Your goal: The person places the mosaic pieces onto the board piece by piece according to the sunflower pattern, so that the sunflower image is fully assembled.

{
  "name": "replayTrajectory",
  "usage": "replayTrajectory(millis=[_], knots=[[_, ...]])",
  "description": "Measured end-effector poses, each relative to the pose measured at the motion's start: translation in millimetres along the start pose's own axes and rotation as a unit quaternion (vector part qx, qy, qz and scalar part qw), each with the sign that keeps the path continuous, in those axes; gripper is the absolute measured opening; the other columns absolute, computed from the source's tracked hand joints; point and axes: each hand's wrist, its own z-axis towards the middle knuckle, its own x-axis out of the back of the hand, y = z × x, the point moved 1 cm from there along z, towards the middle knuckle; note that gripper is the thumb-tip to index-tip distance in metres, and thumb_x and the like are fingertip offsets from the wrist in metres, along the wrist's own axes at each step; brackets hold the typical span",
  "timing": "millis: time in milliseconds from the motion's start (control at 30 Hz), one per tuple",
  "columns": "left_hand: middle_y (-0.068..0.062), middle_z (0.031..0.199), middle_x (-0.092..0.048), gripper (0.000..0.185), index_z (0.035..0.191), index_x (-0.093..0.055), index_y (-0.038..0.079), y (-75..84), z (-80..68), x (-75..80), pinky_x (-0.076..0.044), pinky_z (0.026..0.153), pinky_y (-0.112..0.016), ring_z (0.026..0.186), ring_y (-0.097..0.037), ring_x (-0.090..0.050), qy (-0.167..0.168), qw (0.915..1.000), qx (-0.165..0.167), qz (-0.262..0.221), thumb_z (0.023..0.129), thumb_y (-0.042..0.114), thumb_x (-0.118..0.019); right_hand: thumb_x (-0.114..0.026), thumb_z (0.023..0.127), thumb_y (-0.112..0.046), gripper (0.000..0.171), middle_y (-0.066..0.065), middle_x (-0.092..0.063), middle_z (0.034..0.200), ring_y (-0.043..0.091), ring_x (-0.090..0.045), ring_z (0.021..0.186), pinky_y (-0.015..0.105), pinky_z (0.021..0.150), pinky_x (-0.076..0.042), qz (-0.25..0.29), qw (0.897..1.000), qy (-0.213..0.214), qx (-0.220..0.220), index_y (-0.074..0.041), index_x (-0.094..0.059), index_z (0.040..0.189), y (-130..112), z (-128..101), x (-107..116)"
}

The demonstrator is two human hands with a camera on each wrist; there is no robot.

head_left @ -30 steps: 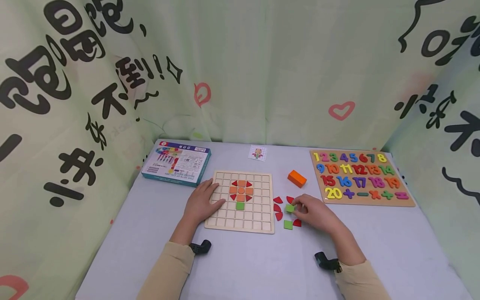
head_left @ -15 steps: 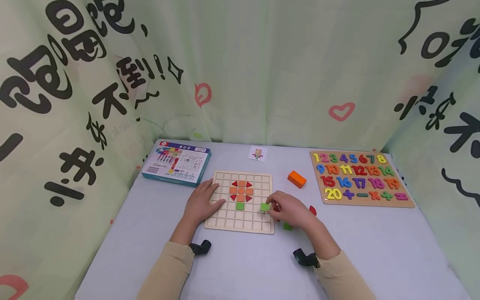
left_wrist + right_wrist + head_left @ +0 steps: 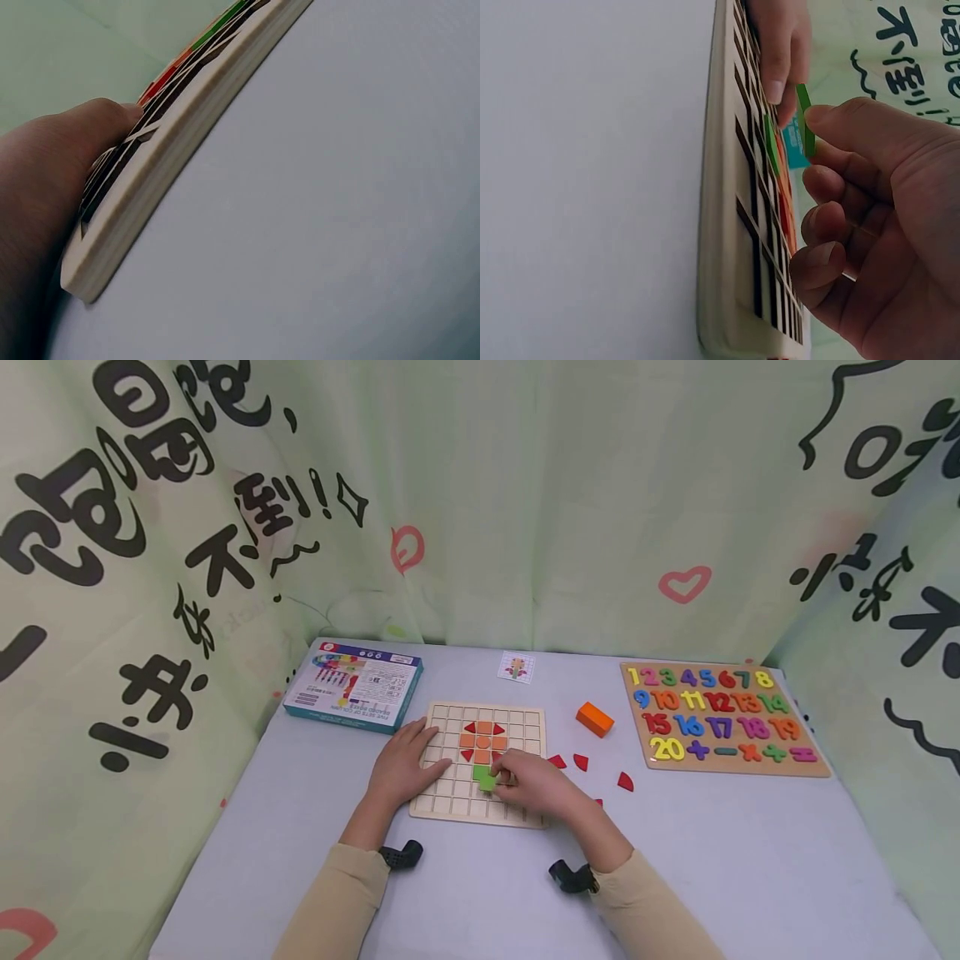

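Right hand: the right hand point(image 3: 536, 787) pinches a green tile point(image 3: 488, 782) between thumb and fingers. In the right wrist view the tile point(image 3: 804, 120) stands on edge, just above the board point(image 3: 724, 180), not yet lying flat.

Green tile: it hangs over the middle of the board point(image 3: 450, 806), right below the placed green square point(image 3: 479, 771) and touching or nearly touching it. I cannot tell which.

Which way: the tile is at the tips of the right hand, on its left side. The free square under it lies straight down from the tile.

Left hand: the left hand point(image 3: 401, 764) lies flat with fingers spread on the left edge of the board. It holds nothing. Its fingertip point(image 3: 774, 91) is close to the tile.

Nearer hand: the right hand has the tile. The left hand is just beside it.

Count on the board: five orange pieces point(image 3: 482, 742), four red corner pieces point(image 3: 469, 727), one green square set in.

Count off the board: three red pieces point(image 3: 580, 762) show fully on the table point(image 3: 750, 860), and a bit of a fourth peeks out by the right wrist. One orange block point(image 3: 595, 718).

Other things: one number board point(image 3: 722, 714), one blue box point(image 3: 352, 685), one small picture card point(image 3: 516, 666).
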Motion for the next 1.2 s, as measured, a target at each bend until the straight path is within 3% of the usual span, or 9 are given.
replayTrajectory(millis=[567,900,1200], knots=[[-0.005,0.159,-0.037,0.075,0.149,-0.046,0.020,-1.2,1.7,-2.4,-0.035,0.119,-0.047,0.148,-0.026,-0.033,-0.004,0.9999,0.005,0.008,0.088,0.064,-0.057,-0.073,0.088,-0.036,0.025,-0.010,-0.053,0.080,0.009,-0.051,0.078,0.022,0.065,-0.044,-0.087,0.996,-0.002,-0.001,-0.022,-0.067,0.108,-7.9,5.8,-17.7],[-0.005,0.159,-0.037,0.075,0.148,-0.046,0.020,-2.4,1.8,-3.2,-0.035,0.118,-0.048,0.148,-0.027,-0.034,-0.001,1.0000,0.002,0.006,0.088,0.064,-0.057,-0.072,0.089,-0.032,0.024,-0.008,-0.051,0.079,0.009,-0.050,0.076,0.024,0.062,-0.042,-0.076,0.997,0.009,0.001,-0.021,-0.067,0.109,-9.0,3.7,-17.5],[-0.005,0.159,-0.036,0.076,0.149,-0.046,0.020,-2.0,1.2,-3.0,-0.035,0.119,-0.048,0.148,-0.027,-0.033,-0.002,1.0000,0.005,0.004,0.088,0.064,-0.057,-0.071,0.090,-0.030,0.025,-0.008,-0.055,0.084,0.011,-0.052,0.078,0.025,0.065,-0.047,-0.023,0.999,0.015,-0.047,-0.020,-0.067,0.112,4.6,-9.5,0.7]])
